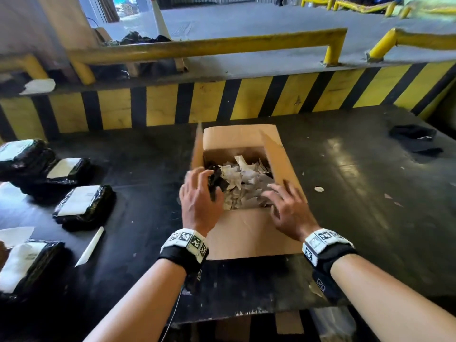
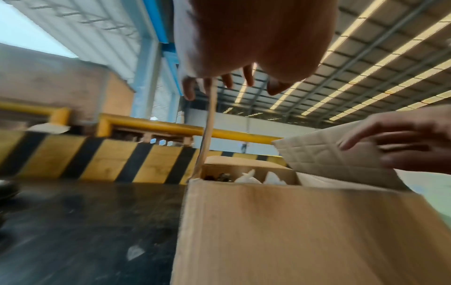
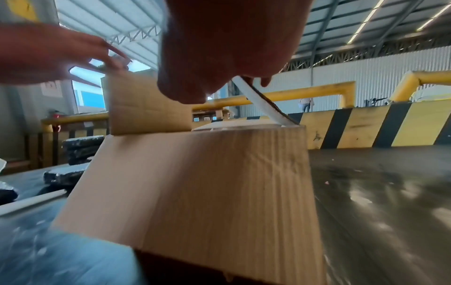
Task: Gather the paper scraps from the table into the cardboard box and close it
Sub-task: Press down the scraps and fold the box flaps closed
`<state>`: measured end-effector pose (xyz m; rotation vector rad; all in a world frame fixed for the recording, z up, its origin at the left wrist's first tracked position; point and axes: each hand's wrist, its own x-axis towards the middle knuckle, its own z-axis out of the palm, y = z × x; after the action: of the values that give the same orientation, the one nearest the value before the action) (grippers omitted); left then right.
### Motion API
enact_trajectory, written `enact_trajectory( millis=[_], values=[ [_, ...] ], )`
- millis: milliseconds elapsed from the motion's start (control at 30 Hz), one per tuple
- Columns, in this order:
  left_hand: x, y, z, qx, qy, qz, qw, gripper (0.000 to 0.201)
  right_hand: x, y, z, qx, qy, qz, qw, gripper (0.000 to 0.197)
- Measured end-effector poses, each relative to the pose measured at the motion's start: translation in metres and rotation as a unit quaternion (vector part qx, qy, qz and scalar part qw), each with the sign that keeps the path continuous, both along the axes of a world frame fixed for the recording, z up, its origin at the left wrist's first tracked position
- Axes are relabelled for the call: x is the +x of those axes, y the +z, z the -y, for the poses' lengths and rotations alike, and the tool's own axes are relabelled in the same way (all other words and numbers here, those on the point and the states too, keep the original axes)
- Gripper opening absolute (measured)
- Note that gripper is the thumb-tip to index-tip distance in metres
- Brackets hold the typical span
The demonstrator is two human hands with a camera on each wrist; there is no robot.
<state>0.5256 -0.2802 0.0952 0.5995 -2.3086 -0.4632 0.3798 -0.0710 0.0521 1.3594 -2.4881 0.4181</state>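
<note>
An open cardboard box [image 1: 246,233] stands mid-table, its near flap lying flat toward me. White and black paper scraps [image 1: 246,183] fill it. My left hand [image 1: 199,180] is at the upright left flap [image 1: 197,146], fingers spread over its top edge; in the left wrist view that flap [image 2: 207,133] runs up between the fingers. My right hand [image 1: 278,192] rests with spread fingers against the tilted right flap [image 1: 276,154], whose edge [image 3: 263,102] reaches up to the hand in the right wrist view. A small pale scrap [image 1: 319,189] lies on the table right of the box.
Black-wrapped parcels with white labels [image 1: 84,206] lie on the left of the black table [image 1: 357,218]. Beside them is a white strip [image 1: 90,246]. A dark bundle [image 1: 414,140] sits far right. A yellow-black barrier [image 1: 222,102] runs behind the table.
</note>
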Motion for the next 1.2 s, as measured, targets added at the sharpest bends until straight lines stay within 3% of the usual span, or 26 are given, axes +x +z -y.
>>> enact_trajectory(
  millis=[67, 167, 300, 400, 500, 600, 700, 867, 1000, 1200],
  values=[
    [-0.002, -0.005, -0.015, -0.026, -0.077, 0.008, 0.997, 0.032, 0.008, -0.009, 0.000, 0.031, 0.026, 0.012, 0.999, 0.045],
    [-0.005, -0.024, -0.023, -0.006, -0.134, 0.082, 0.988, 0.017, 0.014, -0.019, 0.000, 0.053, 0.002, 0.063, 0.997, 0.047],
    [0.000, -0.042, -0.025, 0.053, -0.163, 0.159, 0.972, 0.025, 0.012, -0.032, -0.007, 0.074, -0.037, 0.083, 0.993, 0.051],
    [0.004, -0.054, -0.023, 0.028, -0.168, 0.175, 0.970, 0.035, 0.011, -0.037, -0.010, 0.100, -0.038, 0.085, 0.991, 0.060],
    [0.007, -0.070, -0.026, -0.039, -0.170, 0.192, 0.966, 0.056, 0.013, -0.040, -0.009, 0.104, -0.047, 0.089, 0.990, 0.067],
    [0.012, -0.093, -0.038, -0.092, -0.158, 0.296, 0.938, 0.097, 0.018, -0.045, -0.007, 0.102, -0.057, 0.100, 0.988, 0.076],
    [0.013, -0.110, -0.050, -0.101, -0.142, 0.336, 0.925, 0.129, 0.022, -0.049, -0.006, 0.108, -0.068, 0.096, 0.987, 0.086],
    [0.006, -0.116, -0.062, -0.125, -0.098, 0.397, 0.904, 0.149, 0.025, -0.055, -0.005, 0.112, -0.079, 0.093, 0.986, 0.094],
    [0.000, -0.125, -0.066, -0.142, -0.057, 0.398, 0.904, 0.150, 0.027, -0.053, -0.004, 0.109, -0.084, 0.104, 0.985, 0.096],
    [-0.005, -0.134, -0.062, -0.167, -0.065, 0.371, 0.911, 0.123, 0.032, -0.048, -0.005, 0.116, -0.088, 0.137, 0.980, 0.104]
  ],
)
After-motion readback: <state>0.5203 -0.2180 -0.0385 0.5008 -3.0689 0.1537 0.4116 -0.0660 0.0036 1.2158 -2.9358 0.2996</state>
